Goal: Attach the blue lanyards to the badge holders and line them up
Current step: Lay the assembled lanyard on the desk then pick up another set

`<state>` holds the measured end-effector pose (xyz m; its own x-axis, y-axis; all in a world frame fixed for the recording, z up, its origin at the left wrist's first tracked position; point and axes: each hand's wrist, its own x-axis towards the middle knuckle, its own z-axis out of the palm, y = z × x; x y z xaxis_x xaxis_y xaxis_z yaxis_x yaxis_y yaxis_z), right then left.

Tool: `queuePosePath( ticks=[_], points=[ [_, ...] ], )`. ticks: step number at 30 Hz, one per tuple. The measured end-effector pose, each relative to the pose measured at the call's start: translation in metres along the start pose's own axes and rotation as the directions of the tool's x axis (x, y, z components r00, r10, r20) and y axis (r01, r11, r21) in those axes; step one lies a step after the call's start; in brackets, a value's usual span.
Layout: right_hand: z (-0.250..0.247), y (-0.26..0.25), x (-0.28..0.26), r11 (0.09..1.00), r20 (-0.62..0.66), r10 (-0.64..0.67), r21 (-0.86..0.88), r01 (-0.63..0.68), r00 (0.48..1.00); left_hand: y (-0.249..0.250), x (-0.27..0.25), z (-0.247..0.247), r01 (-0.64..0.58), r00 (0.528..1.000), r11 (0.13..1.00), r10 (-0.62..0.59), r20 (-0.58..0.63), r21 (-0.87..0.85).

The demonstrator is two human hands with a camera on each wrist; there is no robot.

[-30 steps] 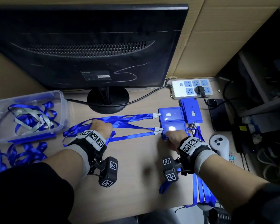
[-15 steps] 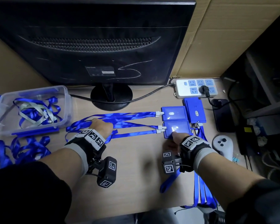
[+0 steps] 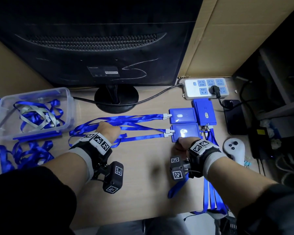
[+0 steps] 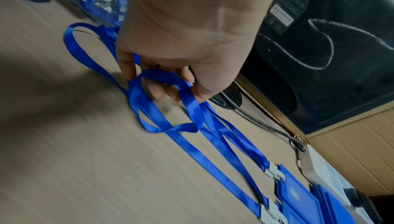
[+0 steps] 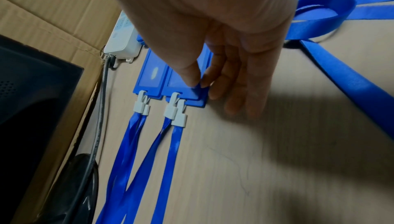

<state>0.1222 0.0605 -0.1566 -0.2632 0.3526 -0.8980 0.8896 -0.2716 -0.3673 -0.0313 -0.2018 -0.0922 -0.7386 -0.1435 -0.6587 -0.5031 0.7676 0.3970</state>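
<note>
Head view: two blue badge holders lie side by side on the worktop (image 3: 143,180), the nearer badge holder (image 3: 185,133) touching the farther badge holder (image 3: 182,115) along one long edge. Each is a flat, glossy rectangular frame with a clear window, joined by pale plastic clips (image 5: 175,111) to a satin blue lanyard (image 3: 143,137) that runs leftward. The right hand (image 3: 183,144) covers the nearer holder's front edge; in the right wrist view its thumb and forefinger pinch that holder's rim, the other fingers (image 5: 241,93) extended to the wood. The left hand (image 3: 109,130) lies on the lanyard loops; the left wrist view shows its fingers (image 4: 157,91) curled through a twisted loop of ribbon, gripping it. Which strap belongs to which holder is hard to tell where they cross.

A third blue holder (image 3: 204,111) stands just right of the pair, its lower end meeting metal hooks and more straps (image 3: 212,192) that hang over the worktop's front edge. A clear plastic box (image 3: 67,106) of ribbons sits far left, partly cut off, with loose ribbon (image 3: 20,155) in front. Behind stand a monitor (image 3: 100,44), a power strip (image 3: 205,88), a phone (image 3: 234,119) and a controller (image 3: 234,150). Bare wood lies between the forearms.
</note>
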Motion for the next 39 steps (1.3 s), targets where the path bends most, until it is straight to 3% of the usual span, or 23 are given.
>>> queuePosePath(
  ticks=[4, 10, 14, 18, 23, 33, 39],
  points=[
    [0.02, -0.027, -0.041, 0.995, -0.003, 0.05, 0.081, -0.05, 0.999, 0.001, -0.004, -0.019, -0.074, 0.993, 0.995, 0.069, 0.092, 0.06],
    [0.087, -0.059, -0.082, 0.99, 0.214, -0.134, 0.069, 0.122, 0.968, -0.017, -0.008, -0.051, -0.159, 0.967, 0.976, 0.124, 0.224, 0.147],
    [0.131, -0.058, -0.086, 0.993, 0.272, -0.092, 0.1, 0.067, 0.958, -0.038, 0.002, -0.071, -0.166, 0.961, 0.981, 0.137, 0.241, 0.102],
    [0.151, -0.051, -0.068, 0.997, 0.208, -0.08, 0.035, 0.074, 0.975, -0.057, 0.016, -0.083, -0.193, 0.949, 0.967, 0.141, 0.283, 0.167],
    [0.159, -0.059, -0.072, 0.994, 0.125, 0.066, 0.073, -0.075, 0.99, -0.076, 0.034, -0.095, -0.186, 0.967, 0.953, 0.135, 0.216, 0.237],
    [0.17, -0.063, -0.066, 0.994, -0.015, 0.111, -0.019, -0.111, 0.994, -0.098, 0.047, -0.11, -0.143, 0.973, 0.966, 0.098, 0.21, 0.216],
    [0.169, -0.061, -0.072, 0.996, -0.002, 0.093, -0.003, -0.093, 0.996, -0.103, 0.054, -0.119, -0.194, 0.974, 0.945, 0.154, 0.164, 0.265]
  ],
)
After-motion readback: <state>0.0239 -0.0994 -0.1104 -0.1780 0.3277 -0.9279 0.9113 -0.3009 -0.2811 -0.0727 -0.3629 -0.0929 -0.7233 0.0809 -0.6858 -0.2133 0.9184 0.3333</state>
